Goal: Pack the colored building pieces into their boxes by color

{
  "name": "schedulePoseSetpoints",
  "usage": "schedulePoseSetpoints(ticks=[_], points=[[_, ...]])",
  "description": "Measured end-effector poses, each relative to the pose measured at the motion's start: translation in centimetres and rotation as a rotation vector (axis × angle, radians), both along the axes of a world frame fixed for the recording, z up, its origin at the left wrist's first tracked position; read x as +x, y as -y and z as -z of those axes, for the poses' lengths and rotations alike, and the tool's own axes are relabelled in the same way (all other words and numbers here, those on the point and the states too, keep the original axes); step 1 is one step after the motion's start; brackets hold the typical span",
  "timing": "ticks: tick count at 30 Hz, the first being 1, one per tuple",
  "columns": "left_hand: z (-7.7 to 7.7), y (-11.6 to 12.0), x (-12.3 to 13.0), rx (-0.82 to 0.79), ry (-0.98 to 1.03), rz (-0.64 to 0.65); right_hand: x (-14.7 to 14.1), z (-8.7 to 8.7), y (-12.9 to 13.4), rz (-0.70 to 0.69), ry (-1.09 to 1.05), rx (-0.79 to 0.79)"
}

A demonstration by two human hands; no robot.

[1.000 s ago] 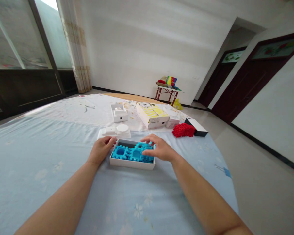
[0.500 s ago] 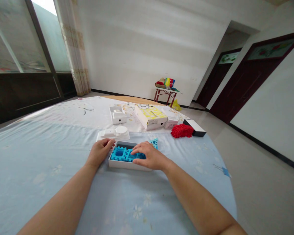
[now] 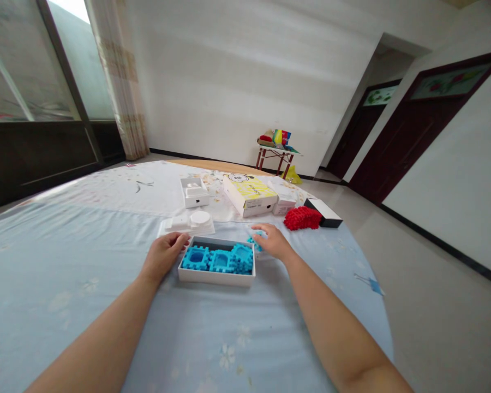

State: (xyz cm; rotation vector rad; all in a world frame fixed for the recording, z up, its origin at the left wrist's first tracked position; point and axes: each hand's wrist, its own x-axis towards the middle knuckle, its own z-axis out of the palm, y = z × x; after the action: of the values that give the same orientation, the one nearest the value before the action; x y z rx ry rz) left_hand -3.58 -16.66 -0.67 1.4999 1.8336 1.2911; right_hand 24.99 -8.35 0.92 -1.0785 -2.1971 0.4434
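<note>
A white open box (image 3: pixel 216 277) sits in front of me, with several blue notched pieces (image 3: pixel 221 261) lying inside it. My left hand (image 3: pixel 166 255) rests at the box's left edge, fingers bent together against its corner; whether they grip it is hard to make out. Just beyond the box's right back corner, my right hand (image 3: pixel 271 240) is over another blue piece (image 3: pixel 255 240) on the cloth. Its fingers are apart and curved above that piece, which they partly hide.
Behind the box lie a white tray (image 3: pixel 188 222), a small white box (image 3: pixel 195 196), a yellow and white box (image 3: pixel 251 195) and a pale box (image 3: pixel 285 203). Farther right are a red bumpy thing (image 3: pixel 303 218) and a black and white box (image 3: pixel 325 213).
My right hand has moved from above the blue pieces in the box to the right and back, over the piece outside. My left hand has stayed at the box's left edge.
</note>
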Motion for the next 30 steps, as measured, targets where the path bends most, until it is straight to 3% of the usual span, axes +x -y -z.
schedulePoseSetpoints(ticks=[5, 13, 22, 30], points=[[-0.2, 0.1, 0.1, -0.003, -0.016, -0.002, 1.1, 2.6, -1.6, 0.030, 0.196, -0.061], [0.1, -0.1, -0.1, 0.004, 0.011, 0.009, 2.2, 1.7, -1.4, 0.228, 0.401, -0.125], [-0.6, 0.2, 0.1, 0.002, 0.019, 0.007, 4.5, 1.2, -2.3, -0.070, 0.258, -0.286], [-0.4, 0.2, -0.1, -0.001, -0.003, 0.010, 5.4, 0.7, -2.1, -0.077, 0.212, -0.370]])
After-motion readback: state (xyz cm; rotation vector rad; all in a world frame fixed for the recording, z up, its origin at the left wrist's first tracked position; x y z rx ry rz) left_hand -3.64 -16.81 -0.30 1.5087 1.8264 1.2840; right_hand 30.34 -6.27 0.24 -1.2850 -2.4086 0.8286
